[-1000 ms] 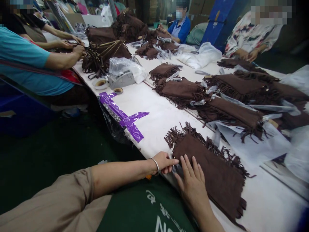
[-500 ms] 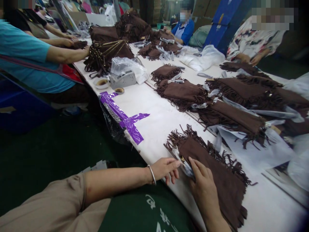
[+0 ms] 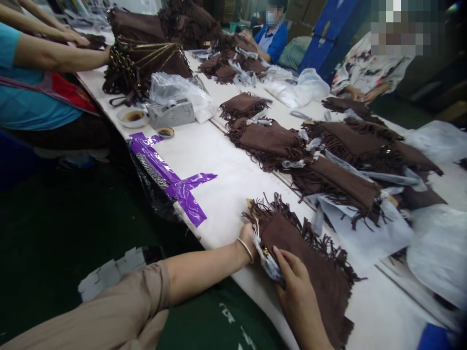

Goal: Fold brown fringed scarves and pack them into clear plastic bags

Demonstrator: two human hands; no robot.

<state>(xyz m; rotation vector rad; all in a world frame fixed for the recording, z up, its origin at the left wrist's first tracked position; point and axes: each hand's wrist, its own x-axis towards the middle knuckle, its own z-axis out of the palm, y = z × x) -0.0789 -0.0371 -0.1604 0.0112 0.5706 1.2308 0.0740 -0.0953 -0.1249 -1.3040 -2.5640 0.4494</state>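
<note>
Bag (image 3: 314,248) under right fingers (image 3: 286,262), clenching its pale wrap (image 3: 263,253) | left hand (image 3: 250,236): cannot tell

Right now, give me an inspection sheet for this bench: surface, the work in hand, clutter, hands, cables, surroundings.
Surface: long white table, purple tape stuck across its near edge.
Job's things: brown fringed bag lying flat, pale wrapper at its near corner.
Clutter: more fringed bags, tape dispenser, small dish, plastic bags.
Hands: left hand at the bag's fringed corner, grip hidden; right hand pinching the pale wrapper.
Cables: nothing seen.
Surroundings: co-workers along both sides, blue boxes behind.
</note>
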